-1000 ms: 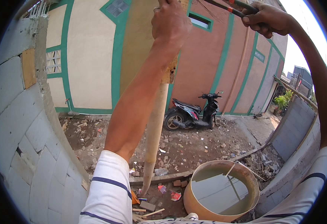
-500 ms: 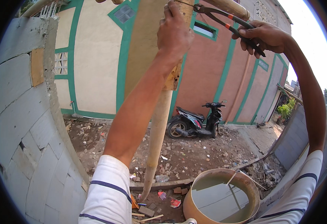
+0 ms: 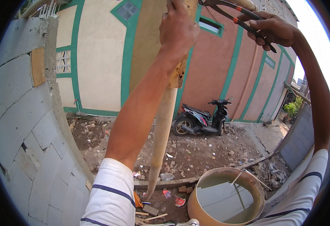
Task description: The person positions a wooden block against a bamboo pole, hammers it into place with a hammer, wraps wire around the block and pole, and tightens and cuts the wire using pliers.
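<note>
Up high, my left hand is closed around a wooden board that lies along an upright bamboo pole. Its fingertips run out of the top of the picture. My right hand grips black pincers with orange bands by their handles, which stand apart. The pincers' head is beside the board's upper right edge, partly cut off by the frame, so what the jaws hold, if anything, cannot be seen. Behind the pincers a horizontal bamboo pole runs to the right.
Below stands a large round tub of murky water with a stick in it. A grey block wall rises at left, another at right. A parked motor scooter stands on rubble-strewn ground before a painted building.
The view has shifted slightly, so the pincers and both hands sit a little farther right. The pincers' head has slid toward the top edge. Both grips stay the same.
</note>
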`<state>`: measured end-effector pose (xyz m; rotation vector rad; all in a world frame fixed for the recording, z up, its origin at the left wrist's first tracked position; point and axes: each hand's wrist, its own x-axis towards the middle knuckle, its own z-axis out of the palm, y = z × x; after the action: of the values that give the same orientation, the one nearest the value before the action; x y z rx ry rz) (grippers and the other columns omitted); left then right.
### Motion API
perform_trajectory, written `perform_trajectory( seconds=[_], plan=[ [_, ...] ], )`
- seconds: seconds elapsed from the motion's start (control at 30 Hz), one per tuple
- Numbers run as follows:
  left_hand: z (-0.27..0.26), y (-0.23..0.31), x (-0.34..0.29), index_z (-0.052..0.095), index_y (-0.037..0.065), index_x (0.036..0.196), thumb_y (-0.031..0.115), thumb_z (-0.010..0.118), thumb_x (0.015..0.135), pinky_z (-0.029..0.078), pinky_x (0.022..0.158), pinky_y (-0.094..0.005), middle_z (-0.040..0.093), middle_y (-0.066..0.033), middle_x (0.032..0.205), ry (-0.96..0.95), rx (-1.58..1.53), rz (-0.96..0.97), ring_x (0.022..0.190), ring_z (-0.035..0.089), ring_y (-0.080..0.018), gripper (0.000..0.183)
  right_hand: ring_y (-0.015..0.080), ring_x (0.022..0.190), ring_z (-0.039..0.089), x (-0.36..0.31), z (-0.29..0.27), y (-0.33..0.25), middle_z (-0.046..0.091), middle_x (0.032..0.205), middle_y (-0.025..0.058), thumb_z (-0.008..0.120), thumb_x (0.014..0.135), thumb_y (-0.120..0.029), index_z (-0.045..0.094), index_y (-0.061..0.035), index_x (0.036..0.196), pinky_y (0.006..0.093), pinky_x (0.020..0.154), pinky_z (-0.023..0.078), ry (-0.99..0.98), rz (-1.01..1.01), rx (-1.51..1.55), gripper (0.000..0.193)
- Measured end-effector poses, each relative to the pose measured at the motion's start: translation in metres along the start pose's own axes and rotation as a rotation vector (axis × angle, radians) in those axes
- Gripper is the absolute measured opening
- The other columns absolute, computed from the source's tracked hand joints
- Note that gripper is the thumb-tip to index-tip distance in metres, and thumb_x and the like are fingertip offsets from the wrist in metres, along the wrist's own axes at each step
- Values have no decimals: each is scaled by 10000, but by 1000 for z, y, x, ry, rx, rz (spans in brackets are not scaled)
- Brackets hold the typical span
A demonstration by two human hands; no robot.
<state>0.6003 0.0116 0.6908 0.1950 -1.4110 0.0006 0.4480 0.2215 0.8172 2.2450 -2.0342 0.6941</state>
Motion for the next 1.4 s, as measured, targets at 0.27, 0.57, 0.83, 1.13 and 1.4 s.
perform_trajectory(
  seconds=[0.27,0.57,0.83,1.13,1.4],
  plan=[
    [2,-1,-3,247,-40,1468,32,658,804,515,893,-489,484,-276,1357,47,-13,24,1073,609,-445,784,73,572,587,-4,41,19,576,777,26,588,986,-359,432,21,1365,219,448,514,191,-66,32,559],
    [-2,-5,-4,244,-2,1481,71,683,796,509,898,-499,500,-269,1346,31,45,-30,1060,611,-451,817,257,863,699,8,26,-9,660,931,201,842,757,-300,507,-10,1292,341,821,584,435,-77,-950,695],
    [1,2,0,248,-6,1479,79,694,803,518,883,-496,528,-265,1318,2,58,-54,1031,627,-445,814,245,736,601,0,7,3,608,901,74,661,734,-87,636,-60,1076,394,601,478,846,-1032,-1861,344],
    [3,0,-1,231,-10,1490,72,689,794,517,888,-496,513,-279,1332,12,76,-49,1039,620,-451,837,292,798,626,11,7,18,632,981,88,644,795,-102,623,-83,1079,433,634,509,875,-722,-1719,285],
    [6,-2,-1,269,-16,1449,61,671,796,501,909,-512,493,-279,1339,63,72,-3,1083,593,-463,771,312,846,663,0,22,-2,658,964,102,681,763,-67,637,-122,1114,425,689,554,773,-588,-1509,358]
  ],
)
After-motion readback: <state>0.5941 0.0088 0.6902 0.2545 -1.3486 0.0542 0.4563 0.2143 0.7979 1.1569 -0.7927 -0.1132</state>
